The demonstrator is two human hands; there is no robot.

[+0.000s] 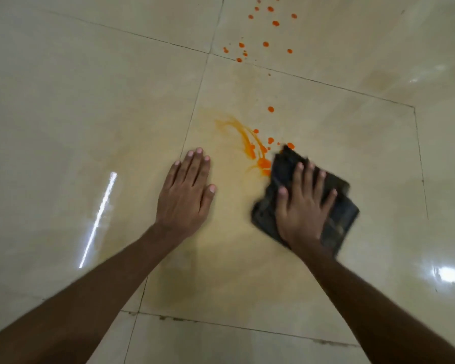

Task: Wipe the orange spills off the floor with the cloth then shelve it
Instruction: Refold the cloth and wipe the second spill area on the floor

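— Where is the cloth (344, 206) now?

— Flat on the floor (90, 101), folded, dark, under the right hand (302, 206). The grip is released: fingers straight and spread, palm pressing down on the cloth, not curled round it.

— And the other hand?

— The left hand (187, 190) lies flat on bare tile, fingers straight, holding nothing. It looks like a prop for the person's weight.

— Which way does the spill lie from the cloth?

— The orange smear (260, 161) sits just ahead and to the left of the cloth, touching its forward left edge. It lies between the two hands, nearer the right. Its long axis runs on a slant, from the cloth's corner away and leftward in a thin curved streak.

— So the next stroke?

— I'd judge a push forward and left along that streak. A few drops (270, 139) sit just beyond the cloth's far corner, one more a bit farther out.

— Is that all of it?

— No. A scattered cluster (265, 44) lies well ahead, past a tile joint (326, 84), out of reach from here, so wiping is far from done. No shelf shows.

— Any brand or writing?

— None readable; the cloth is blurred and shows no label.
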